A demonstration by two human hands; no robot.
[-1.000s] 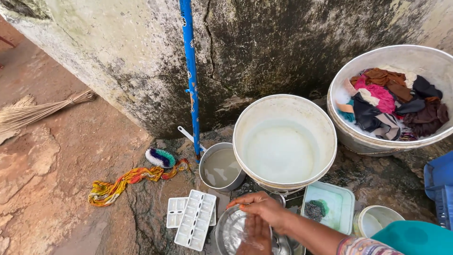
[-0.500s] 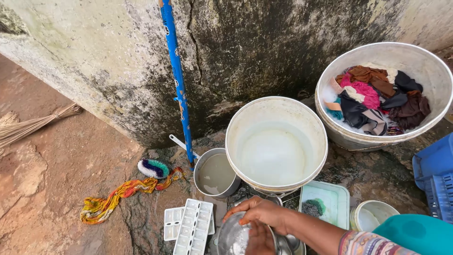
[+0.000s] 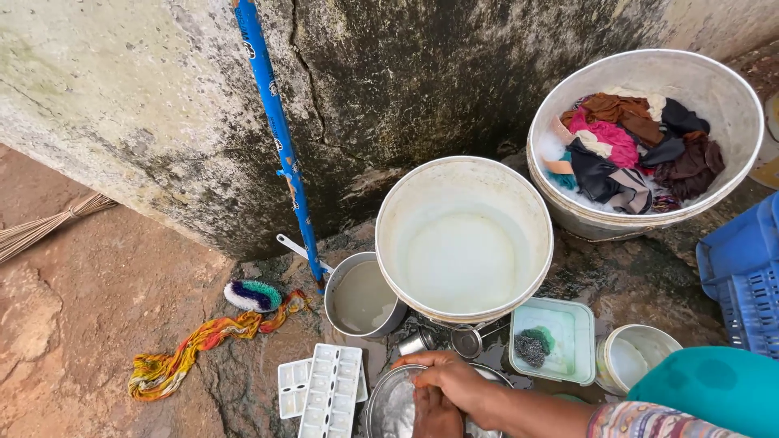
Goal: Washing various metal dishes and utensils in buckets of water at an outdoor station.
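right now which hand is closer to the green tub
Right. The right hand rests on the steel plate just left of the green tub; the left hand is below it, farther off.

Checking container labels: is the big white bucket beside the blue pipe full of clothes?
No, the big white bucket holds only cloudy water; the clothes sit in the other white tub.

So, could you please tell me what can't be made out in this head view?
- Left hand: cut off by the bottom edge, partly under the right hand.
- Steel plate: its lower part is out of frame.
- Clothes tub: the clothes hide its bottom.
- Blue crate: cropped at the right edge.
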